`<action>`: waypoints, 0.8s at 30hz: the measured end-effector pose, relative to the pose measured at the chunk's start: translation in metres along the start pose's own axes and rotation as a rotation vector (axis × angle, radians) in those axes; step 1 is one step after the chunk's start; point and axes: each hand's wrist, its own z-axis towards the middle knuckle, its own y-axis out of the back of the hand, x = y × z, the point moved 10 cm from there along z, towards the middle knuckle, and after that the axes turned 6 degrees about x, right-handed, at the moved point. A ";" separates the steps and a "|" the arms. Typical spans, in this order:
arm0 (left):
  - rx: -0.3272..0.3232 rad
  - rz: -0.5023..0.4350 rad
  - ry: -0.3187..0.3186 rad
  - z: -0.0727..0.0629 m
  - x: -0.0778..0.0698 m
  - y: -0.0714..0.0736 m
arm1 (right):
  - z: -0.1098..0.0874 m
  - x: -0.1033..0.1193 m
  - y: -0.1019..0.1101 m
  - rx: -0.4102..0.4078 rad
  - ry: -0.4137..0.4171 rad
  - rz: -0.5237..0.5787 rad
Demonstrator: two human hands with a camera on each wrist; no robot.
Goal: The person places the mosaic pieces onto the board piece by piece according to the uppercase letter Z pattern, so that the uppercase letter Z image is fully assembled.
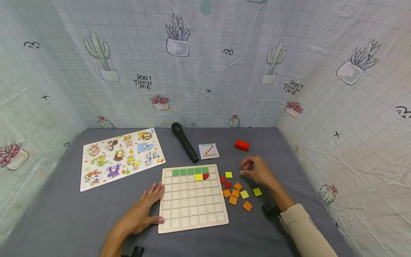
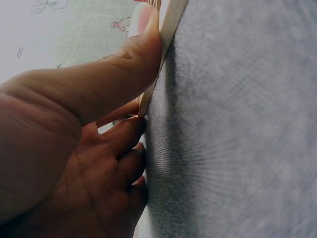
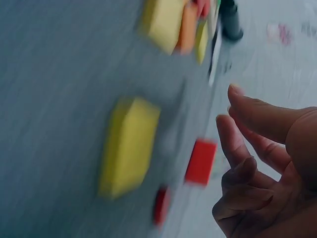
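Note:
A wooden grid board lies before me, with a row of green squares near its top, and a yellow square and a red quarter-round piece below them. My left hand rests along the board's left side, thumb on its edge and fingers extended. Over the table to the right, my right hand has loosely bent fingers, with a gap between thumb and index finger and nothing in it. A yellow piece lies on the table near that hand, blurred in the right wrist view.
Loose orange squares, yellow squares and red pieces lie right of the board. Behind are a red block, a pattern card and a black microphone. An animal puzzle board lies at left.

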 end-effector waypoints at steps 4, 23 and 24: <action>-0.006 0.000 -0.007 0.000 0.000 0.000 | -0.012 -0.028 0.020 -0.043 -0.030 -0.027; 0.006 0.002 0.002 -0.001 0.002 0.000 | -0.025 -0.063 0.029 -0.039 -0.152 -0.197; 0.005 0.003 0.001 -0.001 0.002 0.000 | -0.024 -0.062 0.028 -0.030 -0.160 -0.191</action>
